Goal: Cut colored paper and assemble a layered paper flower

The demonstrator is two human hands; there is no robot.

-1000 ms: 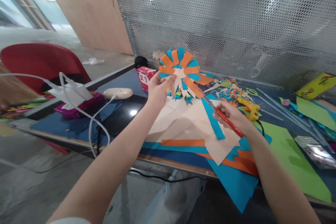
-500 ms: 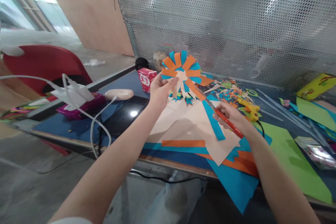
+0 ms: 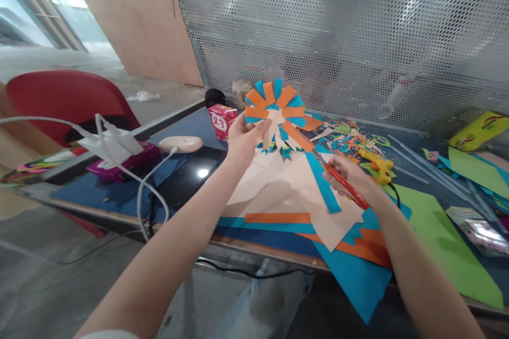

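Pinched in my left hand (image 3: 245, 137) is a round paper flower (image 3: 286, 96) with orange and blue strips fanning out from a pale centre. One longer orange strip (image 3: 297, 135) slants down to the right from it. My right hand (image 3: 345, 172) grips red-handled scissors (image 3: 347, 185), their blades reaching to the lower end of that strip. Whether the blades touch the paper I cannot tell. Under both hands lie pale paper sheets (image 3: 274, 185), with a loose blue strip (image 3: 324, 183) and a loose orange strip (image 3: 278, 217) on them.
Paper scraps (image 3: 350, 140) and a yellow glue gun (image 3: 377, 164) lie right of the flower. Green paper (image 3: 445, 243) covers the right front. On the left are a black tablet-like slab (image 3: 191, 175), a red box (image 3: 222, 121) and white cables (image 3: 140, 196). A perforated metal panel (image 3: 338, 26) stands behind.
Very little differs. The view has shifted slightly; both hands keep their hold, and the scissors stay at the end of the orange strip.
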